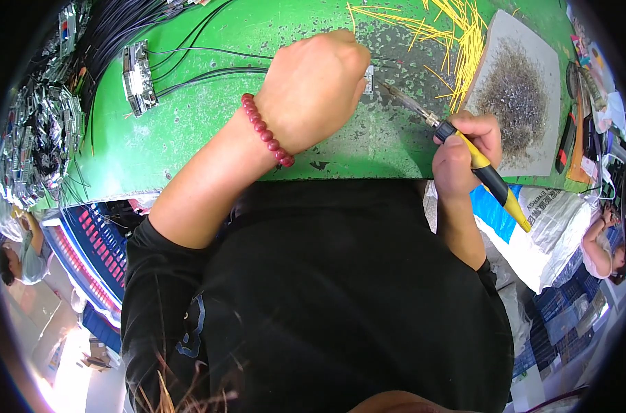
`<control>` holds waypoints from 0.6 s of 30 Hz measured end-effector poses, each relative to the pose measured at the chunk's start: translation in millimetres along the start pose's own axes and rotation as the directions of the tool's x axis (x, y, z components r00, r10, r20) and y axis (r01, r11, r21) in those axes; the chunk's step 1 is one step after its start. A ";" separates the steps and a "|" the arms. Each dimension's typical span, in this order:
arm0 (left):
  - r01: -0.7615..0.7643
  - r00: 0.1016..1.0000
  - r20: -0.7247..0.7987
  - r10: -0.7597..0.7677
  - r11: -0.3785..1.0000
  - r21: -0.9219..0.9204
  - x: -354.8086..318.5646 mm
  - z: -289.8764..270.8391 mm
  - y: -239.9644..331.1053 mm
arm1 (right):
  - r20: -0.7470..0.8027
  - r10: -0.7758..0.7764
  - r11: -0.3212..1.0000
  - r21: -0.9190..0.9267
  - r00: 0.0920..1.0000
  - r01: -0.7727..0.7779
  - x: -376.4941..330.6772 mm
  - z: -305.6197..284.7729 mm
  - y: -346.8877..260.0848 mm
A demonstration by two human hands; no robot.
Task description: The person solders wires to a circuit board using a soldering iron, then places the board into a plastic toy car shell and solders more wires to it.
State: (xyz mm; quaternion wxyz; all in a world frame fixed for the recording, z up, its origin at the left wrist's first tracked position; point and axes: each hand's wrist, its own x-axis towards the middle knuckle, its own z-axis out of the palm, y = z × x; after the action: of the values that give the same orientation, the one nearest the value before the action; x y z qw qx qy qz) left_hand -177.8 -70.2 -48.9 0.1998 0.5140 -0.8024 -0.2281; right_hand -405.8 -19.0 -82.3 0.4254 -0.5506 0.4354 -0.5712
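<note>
Head view: the right hand [456, 165] is gripping the soldering iron [490, 177], whose tip is not yet touching the black wires [223, 71] running under the left hand [320, 82]. Its grip I cannot tell.

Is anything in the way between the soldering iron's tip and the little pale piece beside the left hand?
Nothing visible: only worn green table shows between the soldering iron, in the right hand, and the pale piece. What the left hand covers is hidden.
</note>
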 end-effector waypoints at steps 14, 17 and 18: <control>0.021 0.999 0.023 -0.023 0.998 0.065 0.5 -2.8 3.8 | 0.079 0.096 0.993 -0.070 0.992 -0.091 5.5 8.0 -10.6; 0.022 1.000 0.020 -0.023 0.997 0.067 1.1 -3.0 3.6 | 0.083 0.120 0.992 -0.047 0.989 -0.116 6.1 8.7 -11.5; 0.023 0.999 0.020 -0.024 0.997 0.067 0.8 -2.9 3.5 | 0.083 0.121 0.992 -0.047 0.989 -0.117 5.6 8.5 -11.1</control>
State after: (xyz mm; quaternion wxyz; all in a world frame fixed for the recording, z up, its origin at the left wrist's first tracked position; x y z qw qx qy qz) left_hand -179.0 -70.1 -44.4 0.1713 0.5275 -0.8054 -0.2089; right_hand -397.6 -21.7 -70.0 0.4654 -0.5565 0.4605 -0.5115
